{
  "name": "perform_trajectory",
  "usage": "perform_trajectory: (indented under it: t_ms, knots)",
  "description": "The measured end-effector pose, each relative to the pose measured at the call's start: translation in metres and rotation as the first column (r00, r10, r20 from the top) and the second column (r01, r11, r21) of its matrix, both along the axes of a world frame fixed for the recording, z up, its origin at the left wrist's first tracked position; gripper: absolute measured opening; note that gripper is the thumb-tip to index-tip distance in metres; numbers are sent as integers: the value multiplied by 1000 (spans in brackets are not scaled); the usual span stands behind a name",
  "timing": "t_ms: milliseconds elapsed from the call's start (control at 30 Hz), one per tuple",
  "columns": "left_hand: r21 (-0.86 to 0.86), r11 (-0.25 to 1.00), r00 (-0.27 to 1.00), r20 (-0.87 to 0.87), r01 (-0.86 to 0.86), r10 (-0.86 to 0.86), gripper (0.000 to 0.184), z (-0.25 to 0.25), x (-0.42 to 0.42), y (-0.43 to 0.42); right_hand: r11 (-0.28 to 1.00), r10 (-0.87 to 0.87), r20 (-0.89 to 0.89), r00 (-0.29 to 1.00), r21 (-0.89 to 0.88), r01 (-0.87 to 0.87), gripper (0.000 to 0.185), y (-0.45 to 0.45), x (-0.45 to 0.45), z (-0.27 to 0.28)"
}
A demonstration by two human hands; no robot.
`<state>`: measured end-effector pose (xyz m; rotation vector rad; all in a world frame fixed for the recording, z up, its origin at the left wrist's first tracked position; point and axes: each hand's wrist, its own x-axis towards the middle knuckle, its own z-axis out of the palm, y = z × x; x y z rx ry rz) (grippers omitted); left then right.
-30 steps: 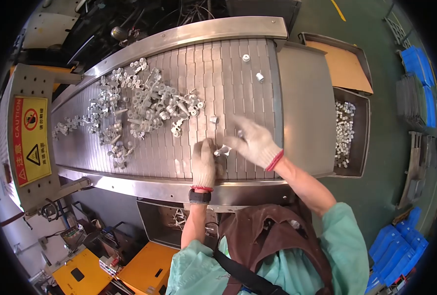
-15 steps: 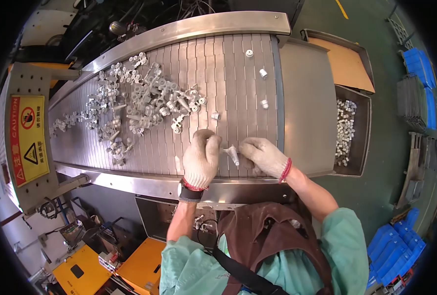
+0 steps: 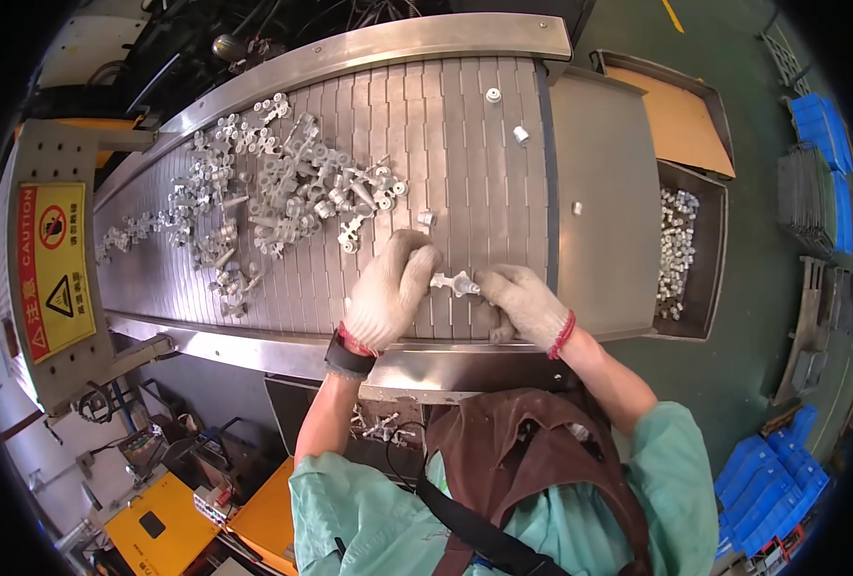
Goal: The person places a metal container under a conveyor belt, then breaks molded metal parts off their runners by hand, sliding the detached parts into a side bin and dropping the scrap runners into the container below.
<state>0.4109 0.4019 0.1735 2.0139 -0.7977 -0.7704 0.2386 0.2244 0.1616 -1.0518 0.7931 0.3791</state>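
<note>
A small silvery branched metal casting point(image 3: 460, 284) spans the gap between my two gloved hands, above the near side of the metal conveyor belt point(image 3: 465, 173). My left hand point(image 3: 391, 290) is closed on its left end, fingertips pinched together. The fingers of my right hand point(image 3: 525, 302) are closed at its right end, hiding that part. Just beyond my left hand, a loose cylindrical piece point(image 3: 426, 218) lies on the belt. A heap of similar castings point(image 3: 302, 182) spreads to the left.
Two loose pieces lie farther back, including a round one point(image 3: 493, 95). Another small piece point(image 3: 577, 208) is on the grey chute plate point(image 3: 599, 259), which leads to a bin point(image 3: 717, 259) of cylindrical pieces. Metal rails point(image 3: 283, 363) edge the belt; a yellow caution sign point(image 3: 59, 274) stands left.
The held casting has turned from pointing down toward me to lying nearly level between my hands. One loose piece has passed from the belt's right edge onto the chute plate.
</note>
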Motion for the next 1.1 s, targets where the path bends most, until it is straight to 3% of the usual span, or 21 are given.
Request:
perform_trajectory:
  t_ms: [67,133,233,300,333,367,433,500,533,600,667,700,800,833,867,900,933,967,1000,1100]
  knots:
    - [58,998,971,-232,-36,49,46,0,4,-2,944,59,109,992,-331,-20,54,-1,1,-5]
    - [55,998,959,-280,-34,48,54,-17,4,2,726,214,224,951,-688,-1,56,0,-8,-23]
    - [83,996,911,-407,-40,70,59,-22,0,0,511,439,355,825,-854,96,59,-9,-12,-33]
    - [130,990,824,-553,-57,120,61,-17,0,1,581,368,380,848,-807,110,56,-6,-14,-33]
    - [85,995,853,-515,-46,84,62,-20,2,0,608,332,390,859,-784,121,55,-8,-12,-30]
    - [43,998,876,-479,-40,55,64,-27,1,1,721,234,288,929,-692,32,52,-13,-12,-25]
    - [54,998,973,-227,-22,34,67,-32,5,5,903,90,18,996,-423,-74,48,-22,-6,-2]
    - [156,987,975,220,-37,1,72,-31,21,6,932,-7,1,1000,-362,7,45,-25,-11,-5]
    - [200,966,984,98,-165,148,78,-19,22,9,942,-56,-9,998,-331,50,43,-24,-14,-5]
    - [50,973,971,-79,-224,228,68,-13,15,21,925,5,54,999,-380,16,45,-16,-13,-5]
    - [-26,959,890,-379,-283,253,61,-9,-3,29,892,95,152,984,-452,-17,45,5,-1,-8]
    - [37,968,815,-533,-246,228,52,-9,-8,34,944,189,99,977,-291,-153,48,9,12,7]
    - [2,831,779,-346,-556,522,37,-39,-18,97,624,427,276,861,-779,-59,62,18,42,-22]
    - [-34,755,726,-305,-655,616,32,-61,-22,131,480,478,240,845,-877,-23,67,15,56,-24]
    - [-53,666,626,-402,-744,668,28,-60,-27,165,322,523,197,829,-947,22,72,7,76,-28]
    - [-67,559,515,-493,-826,701,24,-59,-32,199,157,556,147,818,-985,71,77,1,96,-30]
    - [-25,475,371,-661,-880,652,23,-30,-41,222,109,584,72,809,-994,10,79,-3,118,-29]
    - [49,396,261,-677,-917,688,24,-35,-50,270,60,608,-4,794,-997,-51,81,-7,140,-26]
    - [123,313,148,-683,-942,715,26,-42,-62,311,9,628,-80,774,-994,-110,83,-7,157,-24]
    - [262,224,74,-482,-939,873,36,-38,-105,363,-81,646,-287,708,-947,-309,90,3,192,-25]
